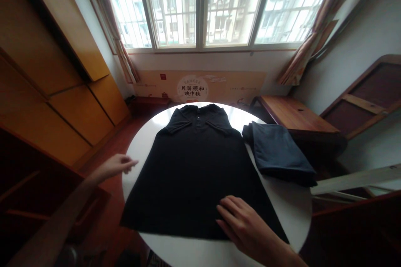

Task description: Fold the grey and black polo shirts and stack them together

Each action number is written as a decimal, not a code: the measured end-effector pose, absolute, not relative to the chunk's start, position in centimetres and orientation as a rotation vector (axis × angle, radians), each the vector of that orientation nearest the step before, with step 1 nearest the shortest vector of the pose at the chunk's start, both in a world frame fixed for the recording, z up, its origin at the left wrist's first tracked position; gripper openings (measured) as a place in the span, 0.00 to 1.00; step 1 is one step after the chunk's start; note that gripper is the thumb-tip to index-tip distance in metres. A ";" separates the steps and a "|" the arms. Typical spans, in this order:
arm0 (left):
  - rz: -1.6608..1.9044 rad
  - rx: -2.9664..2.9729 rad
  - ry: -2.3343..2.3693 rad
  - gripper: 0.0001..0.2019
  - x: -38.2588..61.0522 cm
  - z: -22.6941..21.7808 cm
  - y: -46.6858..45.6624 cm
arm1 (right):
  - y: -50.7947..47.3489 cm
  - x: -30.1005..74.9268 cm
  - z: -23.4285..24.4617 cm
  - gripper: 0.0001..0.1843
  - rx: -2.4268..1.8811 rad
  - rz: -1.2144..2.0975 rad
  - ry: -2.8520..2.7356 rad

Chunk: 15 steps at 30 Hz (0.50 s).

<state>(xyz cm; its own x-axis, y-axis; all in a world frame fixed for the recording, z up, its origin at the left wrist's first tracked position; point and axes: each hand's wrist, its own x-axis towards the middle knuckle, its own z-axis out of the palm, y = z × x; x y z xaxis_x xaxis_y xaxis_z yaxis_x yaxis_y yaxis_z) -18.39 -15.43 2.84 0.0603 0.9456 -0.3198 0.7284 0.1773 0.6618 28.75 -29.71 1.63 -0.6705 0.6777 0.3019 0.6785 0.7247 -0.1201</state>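
Note:
A black polo shirt lies spread flat on a round white table, collar pointing toward the window, sleeves folded in. My right hand rests flat on the shirt's lower hem near the right corner, fingers stretched out. My left hand hovers at the table's left edge, just beside the shirt's left side, fingers loosely extended and holding nothing.
A folded dark garment sits on the table's right side. A wooden bench stands behind it, wooden cabinets line the left wall, and a printed board leans under the window.

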 end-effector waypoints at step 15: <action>0.798 1.687 1.740 0.13 -5.9 2.9 10.4 | -21.7 -0.2 2.5 0.17 -0.441 0.359 -3.146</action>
<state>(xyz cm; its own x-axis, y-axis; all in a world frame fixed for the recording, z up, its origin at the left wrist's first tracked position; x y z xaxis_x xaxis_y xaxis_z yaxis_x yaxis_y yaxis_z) -5.86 10.36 2.94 -0.0310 0.9995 -0.0009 0.6514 0.0209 0.7585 -0.21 -21.69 2.49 -0.9605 0.2648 -0.0857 0.2773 0.9368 -0.2132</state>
